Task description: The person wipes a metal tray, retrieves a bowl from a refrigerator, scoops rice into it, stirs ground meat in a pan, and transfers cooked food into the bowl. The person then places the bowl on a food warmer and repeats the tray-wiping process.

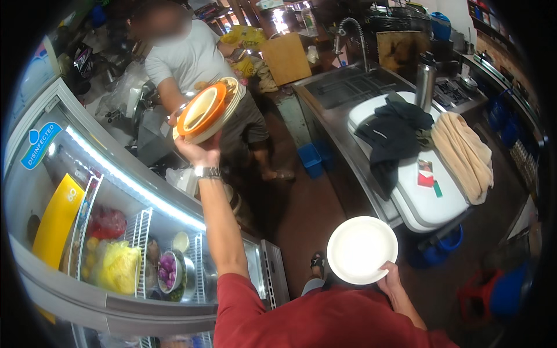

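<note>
My left hand (pixel 199 150) reaches forward and is under a tilted stack of plates, its fingers partly hidden by them. The stack holds several cream plates (pixel 230 102) with an orange dish (pixel 219 102) and a cream oval dish (pixel 202 108) on top, and what look like utensils and food scraps. Another person's hand (pixel 176 114) touches the far left side of the same stack. Low at the right, my right hand (pixel 390 276) grips the rim of an empty white plate (pixel 362 250), thumb on its upper face.
A person in a grey shirt (pixel 187 58) stands ahead. On the left is a glass-fronted refrigerator (pixel 152 191). To the right, a steel sink counter (pixel 343 143) carries a white cooler lid (pixel 428 187), dark clothing (pixel 391 130), a beige towel (pixel 463 156) and a steel bottle (pixel 425 82). A blue bin (pixel 310 160) sits on the floor.
</note>
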`<state>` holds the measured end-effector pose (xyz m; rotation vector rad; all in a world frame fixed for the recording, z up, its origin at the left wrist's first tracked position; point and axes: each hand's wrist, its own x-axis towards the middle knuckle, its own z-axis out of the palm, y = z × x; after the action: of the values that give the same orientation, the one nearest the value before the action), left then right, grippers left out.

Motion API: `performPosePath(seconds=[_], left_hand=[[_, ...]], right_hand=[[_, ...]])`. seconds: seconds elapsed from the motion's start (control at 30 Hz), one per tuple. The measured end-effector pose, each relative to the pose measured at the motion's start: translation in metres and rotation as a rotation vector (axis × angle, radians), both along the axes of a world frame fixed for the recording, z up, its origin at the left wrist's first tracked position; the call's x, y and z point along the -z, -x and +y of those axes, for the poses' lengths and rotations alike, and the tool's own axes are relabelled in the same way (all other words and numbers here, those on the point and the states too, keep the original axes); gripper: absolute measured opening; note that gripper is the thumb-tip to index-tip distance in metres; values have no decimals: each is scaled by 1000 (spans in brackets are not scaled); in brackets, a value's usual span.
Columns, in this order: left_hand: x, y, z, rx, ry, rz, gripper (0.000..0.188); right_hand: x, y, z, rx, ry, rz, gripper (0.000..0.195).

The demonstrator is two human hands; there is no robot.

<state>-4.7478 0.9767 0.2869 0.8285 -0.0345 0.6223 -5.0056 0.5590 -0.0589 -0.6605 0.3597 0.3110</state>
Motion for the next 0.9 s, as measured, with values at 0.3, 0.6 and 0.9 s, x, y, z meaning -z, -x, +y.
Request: performPosePath(seconds=[0.3, 0.6, 0.9], left_hand=[[34, 161, -110, 116, -19, 47, 61], [102, 312, -210, 556, -1, 59, 63], [152, 393, -406, 795, 38, 202, 47]], right_hand=[[-1, 115, -85, -42, -2, 58, 70], [21, 278, -149, 202, -55, 101, 67], [9, 407, -258, 500, -86, 113, 61]])
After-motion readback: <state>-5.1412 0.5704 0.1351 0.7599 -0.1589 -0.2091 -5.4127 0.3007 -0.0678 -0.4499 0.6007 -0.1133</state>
